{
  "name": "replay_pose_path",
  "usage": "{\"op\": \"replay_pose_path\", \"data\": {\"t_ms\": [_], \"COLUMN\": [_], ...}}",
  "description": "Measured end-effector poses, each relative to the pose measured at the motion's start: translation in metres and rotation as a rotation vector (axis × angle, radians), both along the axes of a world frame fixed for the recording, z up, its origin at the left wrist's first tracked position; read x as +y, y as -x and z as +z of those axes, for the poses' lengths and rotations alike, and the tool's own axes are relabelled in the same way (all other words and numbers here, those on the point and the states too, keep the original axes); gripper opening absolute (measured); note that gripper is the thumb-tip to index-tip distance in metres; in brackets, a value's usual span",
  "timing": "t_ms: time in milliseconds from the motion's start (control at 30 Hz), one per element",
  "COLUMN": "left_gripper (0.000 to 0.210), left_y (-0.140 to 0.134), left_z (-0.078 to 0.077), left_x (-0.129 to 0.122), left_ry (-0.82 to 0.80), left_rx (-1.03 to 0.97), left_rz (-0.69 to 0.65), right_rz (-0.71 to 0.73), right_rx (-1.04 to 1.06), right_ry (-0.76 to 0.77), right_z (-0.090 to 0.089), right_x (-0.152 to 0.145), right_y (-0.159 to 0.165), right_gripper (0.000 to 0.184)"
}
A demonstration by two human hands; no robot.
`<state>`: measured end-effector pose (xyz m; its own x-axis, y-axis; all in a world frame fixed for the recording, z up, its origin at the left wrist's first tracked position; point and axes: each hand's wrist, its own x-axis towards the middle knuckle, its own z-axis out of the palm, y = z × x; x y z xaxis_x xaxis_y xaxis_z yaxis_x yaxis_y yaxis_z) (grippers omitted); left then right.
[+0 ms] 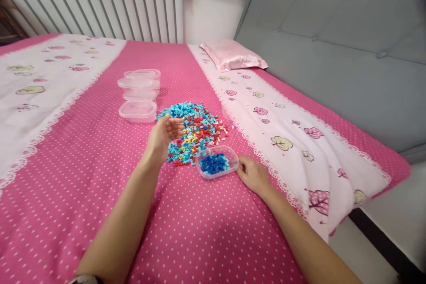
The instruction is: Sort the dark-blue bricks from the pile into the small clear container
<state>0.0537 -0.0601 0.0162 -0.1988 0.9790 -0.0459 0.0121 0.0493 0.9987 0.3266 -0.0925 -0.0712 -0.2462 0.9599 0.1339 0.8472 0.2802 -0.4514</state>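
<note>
A heap of small plastic building bricks (199, 126), mostly light blue with red, yellow and white among them, lies on the bed. At its left edge is my left hand (164, 135), fingers stretched out and slightly curved beside the bricks, holding nothing that I can see. A clear plastic box (234, 158) stands just in front of the heap, with dark blue and some light blue bricks inside. My right hand (253, 175) grips the right end of this box, its fingers closed on the rim.
Several clear plastic boxes (138, 110) stand in a row left of the heap. A pink pillow (233, 54) lies farther back against the grey headboard (333, 44). A white radiator (133, 6) lines the wall. The bedspread (199, 230) drops off at the right edge.
</note>
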Motion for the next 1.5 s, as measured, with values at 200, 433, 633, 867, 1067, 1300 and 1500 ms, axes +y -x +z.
{"op": "replay_pose_path", "data": {"t_ms": [200, 433, 633, 867, 1067, 1300, 1500], "left_gripper": [0.08, 0.113, 0.099, 0.056, 0.056, 0.045, 0.084], "left_y": [0.05, 0.033, 0.014, 0.009, 0.013, 0.022, 0.047], "left_z": [-0.007, -0.022, -0.035, -0.064, -0.071, -0.051, -0.033], "left_x": [-0.006, -0.008, -0.002, 0.019, 0.027, 0.021, 0.004], "left_ry": [0.331, 0.448, 0.295, 0.01, -0.194, -0.24, -0.101], "left_rx": [1.191, 1.289, 1.251, 1.057, 0.841, 0.684, 0.977], "left_rz": [-0.278, -0.489, -0.413, -0.128, 0.041, -0.106, -0.364], "right_rz": [0.029, 0.023, 0.029, 0.03, 0.017, 0.026, 0.033], "right_rx": [0.013, 0.004, 0.004, 0.001, -0.011, -0.003, 0.009], "right_ry": [-0.024, -0.018, -0.011, 0.002, 0.001, -0.024, -0.034], "right_z": [-0.001, -0.002, -0.001, -0.001, 0.0, -0.002, -0.004], "right_x": [0.001, 0.001, 0.0, 0.0, 0.0, 0.0, 0.0], "right_y": [0.0, -0.001, -0.001, -0.001, 0.0, 0.0, -0.001], "right_gripper": [0.018, 0.017, 0.016, 0.017, 0.017, 0.017, 0.017]}}
